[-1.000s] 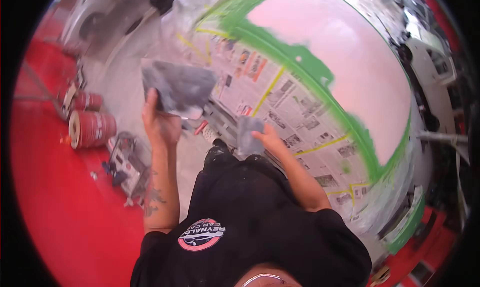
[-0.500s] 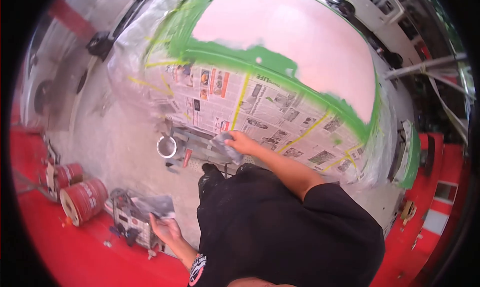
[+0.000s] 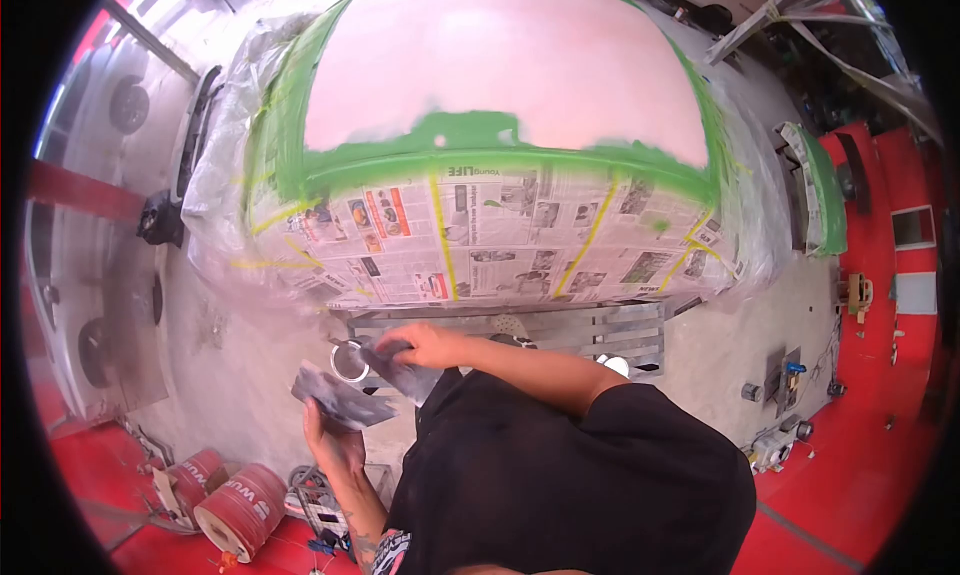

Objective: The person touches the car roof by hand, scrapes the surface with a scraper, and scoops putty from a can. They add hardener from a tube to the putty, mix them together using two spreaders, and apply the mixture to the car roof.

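My left hand point(image 3: 332, 433) grips the lower edge of a dark grey, streaked sheet point(image 3: 345, 399), its thumb lying along the side. Close by, to the right, my right hand point(image 3: 425, 345) is closed on a second dark grey sheet point(image 3: 408, 375) that hangs down from the fingers. The two sheets are near each other; whether they touch is hard to tell. Just behind the hands a round, white-rimmed pot point(image 3: 336, 363) is partly covered by the right sheet. Beyond stands a panel point(image 3: 500, 65) with a pale pink surface and green edges.
Newspaper point(image 3: 500, 225) with yellow tape and clear plastic point(image 3: 215, 175) cover the vehicle around the panel. A slatted grey bench point(image 3: 640, 340) stands before it, with a white round object point(image 3: 613, 365). Red drums point(image 3: 240, 513) stand lower left; a green-edged part point(image 3: 822, 190) is at right.
My right hand has moved left and down from near the newspaper, with its sheet. My left hand has come up with its sheet, so both are closer together. The view has turned.
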`<act>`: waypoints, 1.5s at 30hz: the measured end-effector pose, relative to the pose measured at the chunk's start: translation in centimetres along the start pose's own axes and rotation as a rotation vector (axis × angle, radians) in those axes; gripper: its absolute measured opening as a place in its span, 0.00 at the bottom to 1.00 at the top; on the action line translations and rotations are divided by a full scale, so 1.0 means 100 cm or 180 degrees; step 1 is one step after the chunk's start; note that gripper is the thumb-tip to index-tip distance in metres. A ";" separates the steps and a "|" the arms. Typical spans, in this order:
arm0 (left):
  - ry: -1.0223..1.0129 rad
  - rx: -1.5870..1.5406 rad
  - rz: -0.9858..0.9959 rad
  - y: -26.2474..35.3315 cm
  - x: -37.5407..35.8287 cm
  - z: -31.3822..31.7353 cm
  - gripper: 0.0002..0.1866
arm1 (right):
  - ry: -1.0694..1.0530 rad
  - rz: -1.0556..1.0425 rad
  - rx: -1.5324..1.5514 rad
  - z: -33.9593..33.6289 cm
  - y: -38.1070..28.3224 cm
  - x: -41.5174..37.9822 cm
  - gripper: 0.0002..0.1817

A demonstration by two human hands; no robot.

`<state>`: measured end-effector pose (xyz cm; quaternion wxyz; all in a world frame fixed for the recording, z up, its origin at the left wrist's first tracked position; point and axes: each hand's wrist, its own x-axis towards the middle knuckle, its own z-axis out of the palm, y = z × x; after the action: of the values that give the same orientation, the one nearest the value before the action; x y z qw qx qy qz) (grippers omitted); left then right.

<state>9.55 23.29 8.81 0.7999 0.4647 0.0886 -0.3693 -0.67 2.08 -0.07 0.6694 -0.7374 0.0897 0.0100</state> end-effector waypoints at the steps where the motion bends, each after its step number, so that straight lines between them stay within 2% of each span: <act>1: -0.0015 0.0018 -0.0005 -0.006 0.003 0.013 0.22 | -0.0206 -0.0126 0.0086 -0.006 -0.003 -0.008 0.26; 3: 0.0114 -0.0024 0.0186 -0.017 0.002 0.043 0.20 | -0.0132 -0.0240 0.0230 -0.016 -0.011 -0.026 0.25; 5: 0.0129 0.0000 0.0185 -0.026 0.000 0.063 0.20 | -0.0330 -0.0393 0.0093 -0.031 -0.022 -0.046 0.26; 6: -0.0018 0.0130 0.0295 -0.031 0.000 0.070 0.20 | -0.0165 -0.0685 0.0145 -0.034 -0.021 -0.052 0.29; 9: -0.0258 0.0343 0.0397 -0.049 -0.004 0.096 0.20 | -0.0043 -0.0736 0.0234 -0.053 -0.018 -0.073 0.31; 11: -0.0332 0.0428 0.0408 -0.062 -0.011 0.113 0.20 | 0.0092 -0.0701 0.0229 -0.062 -0.014 -0.084 0.30; 13: -0.0397 0.0560 0.0499 -0.077 -0.018 0.130 0.20 | 0.0125 -0.0601 0.1090 -0.071 -0.013 -0.092 0.27; 17: -0.0257 0.0748 0.0431 -0.096 -0.025 0.114 0.16 | 0.0437 -0.0670 0.1400 -0.082 -0.010 -0.109 0.22; 18: -0.0272 0.0828 0.0489 -0.099 -0.035 0.134 0.15 | 0.0472 -0.0711 0.1453 -0.082 -0.006 -0.111 0.21; 20: -0.0349 0.1031 0.0508 -0.103 -0.038 0.102 0.17 | 0.0501 -0.0786 0.1525 -0.084 0.004 -0.114 0.19; 21: -0.0429 0.1205 0.0501 -0.104 -0.039 0.090 0.19 | 0.0504 -0.0569 0.1334 -0.089 0.007 -0.118 0.19; 22: -0.0033 0.1542 0.0486 -0.108 -0.056 0.113 0.25 | 0.0511 -0.0355 0.1138 -0.092 0.009 -0.121 0.18; 23: -0.0061 0.1559 0.0413 -0.113 -0.065 0.106 0.28 | 0.0518 -0.0391 0.1142 -0.094 0.014 -0.123 0.18; 25: -0.0197 0.1539 -0.0101 -0.125 -0.079 0.077 0.29 | 0.1032 -0.0423 0.1487 -0.096 0.023 -0.127 0.15; 27: -0.1014 0.1600 -0.0895 -0.138 -0.097 0.045 0.35 | 0.0985 -0.0256 0.1366 -0.108 0.036 -0.130 0.15; 28: -0.1012 0.1598 -0.0881 -0.137 -0.091 0.031 0.35 | 0.1227 -0.0134 0.1272 -0.111 0.047 -0.130 0.15; 32: -0.0592 0.1994 -0.0797 -0.160 -0.089 -0.022 0.34 | 0.1732 -0.0026 0.1365 -0.137 0.039 -0.149 0.16; 41: 0.0539 0.2817 -0.0640 -0.186 -0.082 -0.110 0.32 | 0.2122 0.0271 0.1138 -0.153 0.061 -0.162 0.16; 43: 0.0741 0.2840 -0.0599 -0.177 -0.092 -0.070 0.32 | 0.2249 0.0304 0.1076 -0.151 0.059 -0.159 0.17; 45: 0.0441 0.2250 -0.0290 -0.144 -0.100 -0.012 0.35 | 0.2152 0.0325 0.0992 -0.147 0.055 -0.156 0.17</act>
<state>-7.02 25.06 3.25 0.5646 0.7321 0.0301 -0.3800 -18.34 -11.14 -1.91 0.7048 -0.5830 0.3427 -0.2144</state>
